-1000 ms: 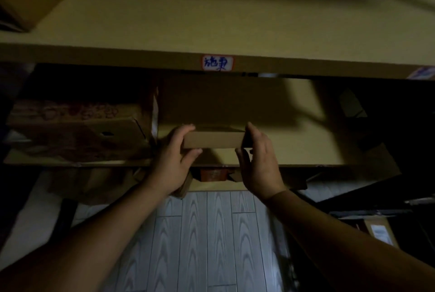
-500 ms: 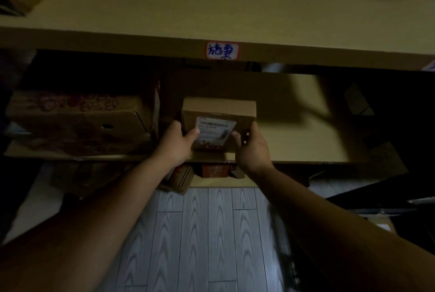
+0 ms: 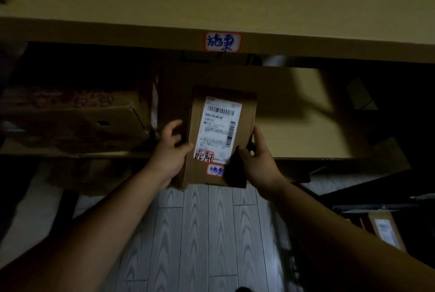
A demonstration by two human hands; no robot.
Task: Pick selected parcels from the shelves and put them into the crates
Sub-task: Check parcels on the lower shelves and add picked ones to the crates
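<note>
A brown cardboard parcel (image 3: pixel 244 126) with a white shipping label and two small handwritten stickers is tilted up toward me at the front edge of the lower shelf (image 3: pixel 317 157). My left hand (image 3: pixel 170 152) grips its left side, thumb on the labelled face. My right hand (image 3: pixel 259 159) grips its lower right corner, where a dark patch covers part of the box. No crate is clearly in view.
A large worn carton (image 3: pixel 77 119) fills the lower shelf's left part. The upper shelf's edge (image 3: pixel 117 37) carries a handwritten tag (image 3: pixel 222 42). Another labelled parcel (image 3: pixel 386 230) lies low at the right. Grey plank floor (image 3: pixel 200 232) lies below.
The parcel went from lying flat on the shelf to being tipped up and drawn over the shelf's front edge toward me, label now fully facing me. Both hands came nearer with it.
</note>
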